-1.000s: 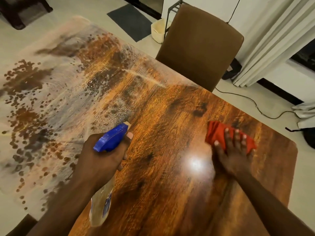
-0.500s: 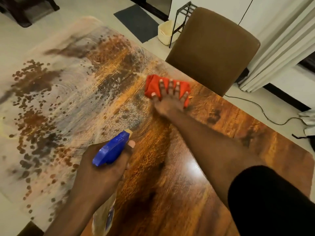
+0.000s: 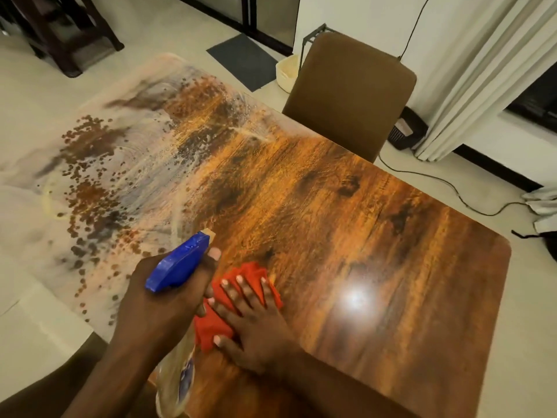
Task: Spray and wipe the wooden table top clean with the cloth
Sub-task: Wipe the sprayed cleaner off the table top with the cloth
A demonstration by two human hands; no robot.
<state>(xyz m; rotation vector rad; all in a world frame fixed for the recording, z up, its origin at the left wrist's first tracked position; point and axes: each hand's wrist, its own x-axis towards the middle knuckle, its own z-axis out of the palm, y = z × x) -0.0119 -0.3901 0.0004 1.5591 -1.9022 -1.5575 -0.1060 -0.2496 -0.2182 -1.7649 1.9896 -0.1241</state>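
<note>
- Pale floor tiles (image 3: 497,327) surround the wooden table top (image 3: 346,236), which fills most of the view and serves as the reference for everything else.
- White curtains (image 3: 482,70) hang beyond the table's far right corner, with a black cable (image 3: 437,179) trailing across the floor below them.
- Tucked against the table's far edge stands a brown padded chair (image 3: 352,92); a dark mat (image 3: 241,60) lies on the floor further back.
- Across the table's left half spreads a whitish film of spray (image 3: 105,176), broken by brown droplet-shaped patches; the right half shows bare glossy grain with a bright glare spot.
- Near the table's front edge the left hand (image 3: 156,309) is closed around a spray bottle (image 3: 177,384), fingers wrapped on the neck below the blue trigger head (image 3: 177,263), whose nozzle points toward the filmed area.
- Just right of that hand, touching it, the right hand (image 3: 256,324) lies flat with fingers spread, pressing a red cloth (image 3: 211,327) onto the table.
- Bunched under the palm, the cloth sits on the bare wood close to the edge of the film.
</note>
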